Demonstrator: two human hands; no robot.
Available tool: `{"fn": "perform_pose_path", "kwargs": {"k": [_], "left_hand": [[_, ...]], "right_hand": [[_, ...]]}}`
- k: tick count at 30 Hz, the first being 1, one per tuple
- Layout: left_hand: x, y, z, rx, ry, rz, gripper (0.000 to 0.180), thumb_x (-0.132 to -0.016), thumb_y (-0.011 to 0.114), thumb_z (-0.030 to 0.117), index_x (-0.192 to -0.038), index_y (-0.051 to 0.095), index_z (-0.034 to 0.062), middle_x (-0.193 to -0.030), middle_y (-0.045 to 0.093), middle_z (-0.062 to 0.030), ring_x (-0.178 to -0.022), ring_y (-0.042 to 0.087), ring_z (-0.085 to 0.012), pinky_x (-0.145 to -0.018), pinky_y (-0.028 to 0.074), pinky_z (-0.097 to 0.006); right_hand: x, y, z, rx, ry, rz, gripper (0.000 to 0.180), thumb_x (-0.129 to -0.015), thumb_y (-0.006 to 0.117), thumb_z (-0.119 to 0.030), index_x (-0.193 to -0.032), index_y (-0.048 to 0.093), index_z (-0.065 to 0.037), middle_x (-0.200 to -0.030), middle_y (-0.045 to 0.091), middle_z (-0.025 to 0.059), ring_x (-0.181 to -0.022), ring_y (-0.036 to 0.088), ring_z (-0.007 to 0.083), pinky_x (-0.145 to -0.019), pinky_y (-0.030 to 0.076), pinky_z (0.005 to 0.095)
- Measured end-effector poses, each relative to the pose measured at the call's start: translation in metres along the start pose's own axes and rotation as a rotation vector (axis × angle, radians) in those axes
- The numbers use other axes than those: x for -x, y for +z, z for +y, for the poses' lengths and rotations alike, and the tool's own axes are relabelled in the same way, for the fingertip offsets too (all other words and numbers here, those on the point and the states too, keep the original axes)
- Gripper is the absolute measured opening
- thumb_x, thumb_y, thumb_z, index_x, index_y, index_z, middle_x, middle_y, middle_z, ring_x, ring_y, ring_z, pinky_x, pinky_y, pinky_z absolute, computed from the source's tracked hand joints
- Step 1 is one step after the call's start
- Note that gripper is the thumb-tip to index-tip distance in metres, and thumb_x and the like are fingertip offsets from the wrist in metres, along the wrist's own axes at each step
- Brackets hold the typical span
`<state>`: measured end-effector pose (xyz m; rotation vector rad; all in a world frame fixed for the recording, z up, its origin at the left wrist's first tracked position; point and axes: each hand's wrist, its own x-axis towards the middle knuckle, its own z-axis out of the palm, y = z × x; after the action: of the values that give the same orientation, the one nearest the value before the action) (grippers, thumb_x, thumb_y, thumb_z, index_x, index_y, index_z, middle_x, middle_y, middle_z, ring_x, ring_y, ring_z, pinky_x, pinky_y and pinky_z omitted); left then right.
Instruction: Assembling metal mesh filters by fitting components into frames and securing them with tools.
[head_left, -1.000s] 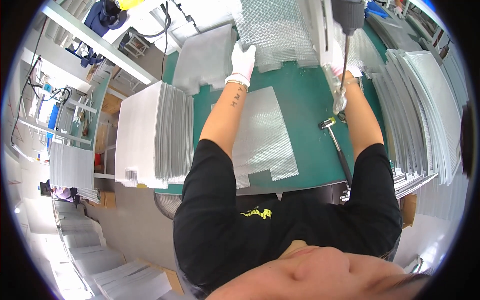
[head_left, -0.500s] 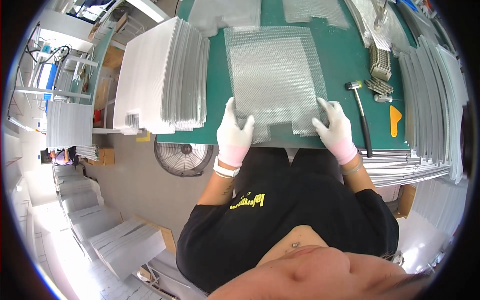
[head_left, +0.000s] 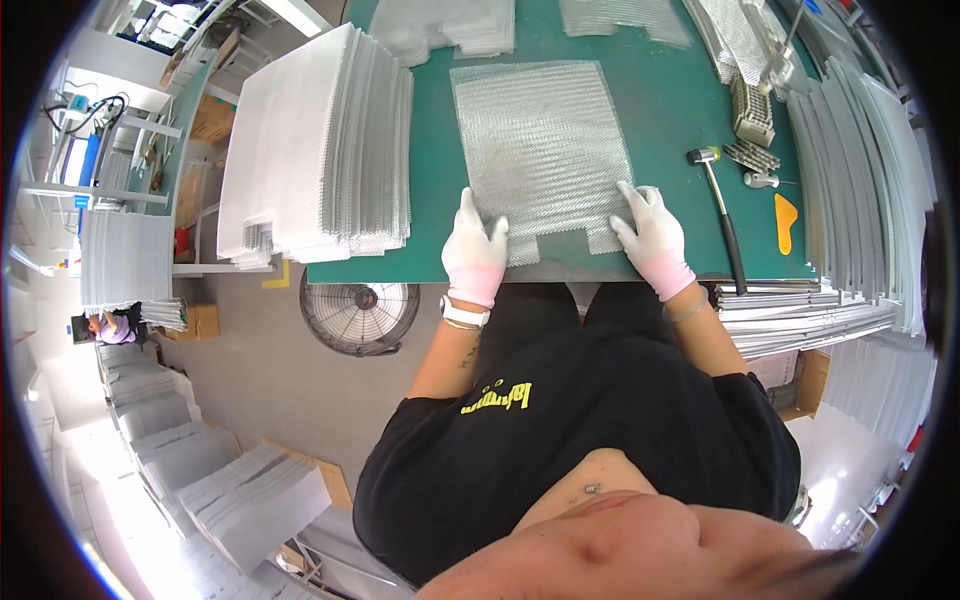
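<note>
A silvery mesh sheet (head_left: 545, 150), with a notch cut in its near edge, lies over the green table (head_left: 665, 230) in front of me. Its outline looks like a single one, though how many layers it has I cannot tell. My left hand (head_left: 474, 245), in a white glove with a pink cuff, holds the left edge near the closest corner, thumb on top. On the opposite edge my right hand (head_left: 652, 235), gloved alike, has its thumb and fingers at the mesh. The fingertips below the sheet are hidden.
A tall stack of mesh sheets (head_left: 290, 150) stands at the left, with more sheets (head_left: 445, 25) at the back. On the right lie a hammer (head_left: 722, 220), an orange scraper (head_left: 786, 224) and metal blocks (head_left: 752, 112). A floor fan (head_left: 360, 312) sits below the table's front edge.
Two offset mesh outlines have come together into one, and the sheet looks smaller and lower. My right hand has shifted left and my left hand slightly right, bringing them closer together.
</note>
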<state>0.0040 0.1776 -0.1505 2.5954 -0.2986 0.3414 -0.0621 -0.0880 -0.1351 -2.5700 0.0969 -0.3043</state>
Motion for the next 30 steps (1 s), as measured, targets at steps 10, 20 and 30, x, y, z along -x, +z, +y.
{"fn": "perform_pose_path", "kwargs": {"k": [10, 20, 30], "left_hand": [[-0.002, -0.002, 0.001, 0.019, -0.066, -0.053, 0.076, -0.086, 0.072, 0.033, -0.145, 0.038, -0.0013, -0.115, 0.062, -0.0186, -0.099, 0.066, -0.0361, -0.079, 0.055, -0.042], [-0.027, -0.020, -0.006, -0.103, 0.152, -0.140, 0.071, -0.079, 0.076, 0.028, -0.143, 0.049, 0.0102, -0.139, 0.052, -0.0174, -0.135, 0.039, -0.0399, -0.113, 0.033, -0.050], [-0.046, -0.018, -0.001, -0.109, 0.267, -0.266, 0.049, -0.085, 0.067, 0.042, -0.120, 0.068, 0.0066, -0.134, 0.056, -0.0171, -0.138, 0.036, -0.0416, -0.117, 0.020, -0.057]], "right_hand": [[-0.005, -0.004, -0.004, 0.054, 0.017, -0.046, 0.053, -0.089, 0.067, -0.025, -0.137, 0.052, -0.008, -0.115, 0.056, 0.0180, -0.098, 0.063, 0.0344, -0.081, 0.054, 0.0400], [-0.092, -0.036, -0.028, 0.235, -0.189, -0.066, 0.035, -0.088, 0.066, -0.037, -0.111, 0.071, -0.011, -0.104, 0.060, 0.0180, -0.098, 0.064, 0.0350, -0.086, 0.053, 0.0439], [-0.369, 0.024, -0.094, 0.162, 0.113, -0.144, 0.043, -0.090, 0.059, -0.042, -0.100, 0.068, -0.001, -0.096, 0.070, 0.0216, -0.094, 0.068, 0.0369, -0.088, 0.053, 0.0438]]}}
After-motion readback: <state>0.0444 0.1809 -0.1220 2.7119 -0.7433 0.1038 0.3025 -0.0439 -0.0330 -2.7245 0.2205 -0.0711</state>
